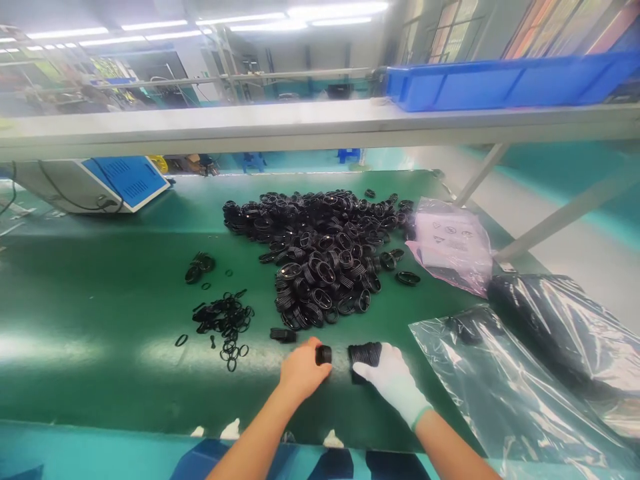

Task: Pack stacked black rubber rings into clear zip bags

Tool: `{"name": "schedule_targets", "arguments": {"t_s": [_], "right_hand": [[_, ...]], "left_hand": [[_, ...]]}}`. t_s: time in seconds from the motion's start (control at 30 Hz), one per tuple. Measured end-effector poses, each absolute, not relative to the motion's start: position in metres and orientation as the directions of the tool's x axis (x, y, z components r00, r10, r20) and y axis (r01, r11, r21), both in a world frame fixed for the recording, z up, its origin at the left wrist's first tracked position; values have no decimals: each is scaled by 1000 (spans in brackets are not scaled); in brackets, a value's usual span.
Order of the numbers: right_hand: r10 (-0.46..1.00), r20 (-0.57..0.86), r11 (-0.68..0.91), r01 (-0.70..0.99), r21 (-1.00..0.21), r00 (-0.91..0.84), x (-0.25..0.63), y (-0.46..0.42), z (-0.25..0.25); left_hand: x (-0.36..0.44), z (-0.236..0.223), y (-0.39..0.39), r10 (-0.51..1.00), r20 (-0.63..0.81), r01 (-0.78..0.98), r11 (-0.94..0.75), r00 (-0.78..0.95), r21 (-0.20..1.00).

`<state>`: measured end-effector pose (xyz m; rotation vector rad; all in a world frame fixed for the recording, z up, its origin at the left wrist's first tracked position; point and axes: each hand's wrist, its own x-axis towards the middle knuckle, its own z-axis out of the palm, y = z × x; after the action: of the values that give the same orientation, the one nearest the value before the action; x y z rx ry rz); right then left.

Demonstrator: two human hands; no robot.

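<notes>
My bare left hand [301,371] is closed round a small coiled black cable [324,355], just above or on the green tabletop. Gloved in white, my right hand [393,375] grips a row of coiled black cables [364,355] lined up side by side. A narrow gap of bare table lies between the two hands. Just beyond my left hand lies one more coiled cable [283,335]. A large heap of coiled black cables [325,257] spreads across the table in front of both hands. To the left is a loose pile of black bands [225,317].
A clear plastic bag [480,373] lies right of my right hand, beside a filled bag of black items [560,327]. Behind them sits a pinkish printed bag [453,243]. A shelf [200,130] crosses above, holding a blue bin [500,83]. A blue-grey machine [125,183] stands back left.
</notes>
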<state>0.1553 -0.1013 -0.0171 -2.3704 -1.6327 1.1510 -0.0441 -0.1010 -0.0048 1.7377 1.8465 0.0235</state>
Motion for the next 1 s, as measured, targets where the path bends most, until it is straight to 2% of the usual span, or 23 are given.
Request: {"name": "schedule_targets", "arguments": {"t_s": [0.1,0.17,0.27,0.37,0.57,0.67,0.73,0.8,1.0], "right_hand": [[838,-522,-424,793,-437,161,156,-101,-21],[844,-514,-414,797,-441,154,157,-101,-23],[840,-516,-419,801,-427,164,158,-101,-24],[836,-522,-426,798,-427,168,156,-101,-24],[836,-494,-450,813,-369,238,143,-107,-22],[838,-488,-450,817,-362,245,140,-108,-21],[842,-477,-453,811,-372,252,139,-109,-21],[845,-466,-459,802,-384,261,139,-110,-22],[815,-530,-480,783,-395,232,148,-105,-19]], "left_hand": [[-26,-25,-105,862,-491,667,292,127,686],[-17,-39,-106,874,-466,553,324,136,768],[-14,-53,-104,897,-415,495,295,150,817],[-16,-56,-101,892,-411,502,272,189,821],[-22,-39,-96,810,-522,508,341,268,791],[-25,-27,-99,835,-450,605,186,318,774],[-24,-25,-102,856,-363,694,6,369,720],[-22,-28,-103,853,-336,753,-96,399,651],[-11,-39,-108,884,-298,774,-105,361,624]]}}
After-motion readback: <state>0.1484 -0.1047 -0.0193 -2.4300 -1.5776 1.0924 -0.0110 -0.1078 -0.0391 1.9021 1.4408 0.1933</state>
